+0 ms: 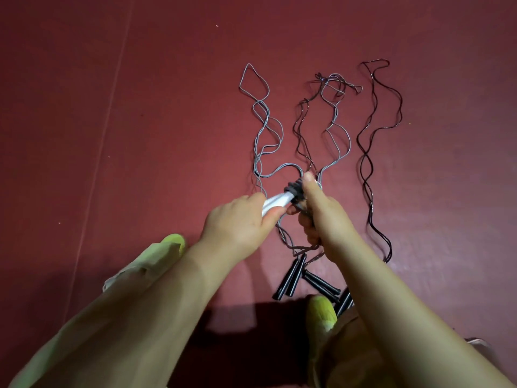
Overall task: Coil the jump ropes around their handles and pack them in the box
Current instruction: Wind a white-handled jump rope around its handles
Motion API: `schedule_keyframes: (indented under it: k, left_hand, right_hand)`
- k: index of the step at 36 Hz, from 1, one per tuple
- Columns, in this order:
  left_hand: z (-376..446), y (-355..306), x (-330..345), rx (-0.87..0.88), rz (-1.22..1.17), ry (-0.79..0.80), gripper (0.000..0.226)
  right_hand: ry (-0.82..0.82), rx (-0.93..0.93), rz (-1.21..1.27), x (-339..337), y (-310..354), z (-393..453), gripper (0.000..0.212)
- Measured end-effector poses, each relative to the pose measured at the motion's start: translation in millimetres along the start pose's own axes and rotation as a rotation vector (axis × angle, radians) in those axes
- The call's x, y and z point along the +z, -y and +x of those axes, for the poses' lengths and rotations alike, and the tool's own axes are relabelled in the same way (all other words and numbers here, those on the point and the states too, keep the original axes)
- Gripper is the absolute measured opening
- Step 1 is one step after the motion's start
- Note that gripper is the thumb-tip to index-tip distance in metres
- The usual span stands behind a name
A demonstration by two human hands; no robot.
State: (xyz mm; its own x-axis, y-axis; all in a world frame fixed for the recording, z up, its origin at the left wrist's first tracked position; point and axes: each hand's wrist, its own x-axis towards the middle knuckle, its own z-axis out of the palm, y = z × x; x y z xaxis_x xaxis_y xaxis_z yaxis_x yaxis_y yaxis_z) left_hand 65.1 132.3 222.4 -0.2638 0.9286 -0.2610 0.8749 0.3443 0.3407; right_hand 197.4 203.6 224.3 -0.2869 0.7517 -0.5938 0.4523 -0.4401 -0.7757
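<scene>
Several jump ropes lie stretched out on the dark red floor. My left hand point(240, 219) grips a pair of silver handles point(82, 204) held together, tips pointing up and right. A few dark turns of rope point(295, 190) sit wound around their top end. My right hand point(316, 211) pinches the grey rope point(263, 127) right beside that winding, thumb up. The grey rope trails away across the floor in loose loops. Black handles point(291, 278) of other ropes lie on the floor below my hands. A black rope point(369, 152) runs along the right. No box is in view.
My two feet in yellow-green shoes stand on the floor, one at left point(174, 242) and one by the black handles point(320, 310). A second grey and brown rope tangle point(333, 107) lies in the middle. A pale seam line crosses the floor at the left.
</scene>
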Motion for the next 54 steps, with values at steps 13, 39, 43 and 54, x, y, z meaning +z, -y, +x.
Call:
schedule_keyframes:
  k: [13,39,43,54]
  left_hand:
    - [1.0,1.3,-12.0,-0.124,-0.981,0.442,0.03]
    - [8.3,6.4,4.4,-0.343,-0.949,0.417,0.059]
    - [11.6,11.0,8.9,-0.265,-0.624,0.259,0.056]
    - [4.4,11.1,11.9,-0.04,-0.124,-0.051,0.038]
  right_hand:
    - [-0.057,-0.197,0.106,-1.9,0.4,1.4,0.043]
    - [0.008,-0.118,-0.303,-12.5,-5.3,5.7,0.072]
    - [0.014,-0.071,-0.256,-2.7,-9.9,4.9,0.082]
    - [0.104,0.057,-0.041,4.9,-4.1,-1.1,0.059]
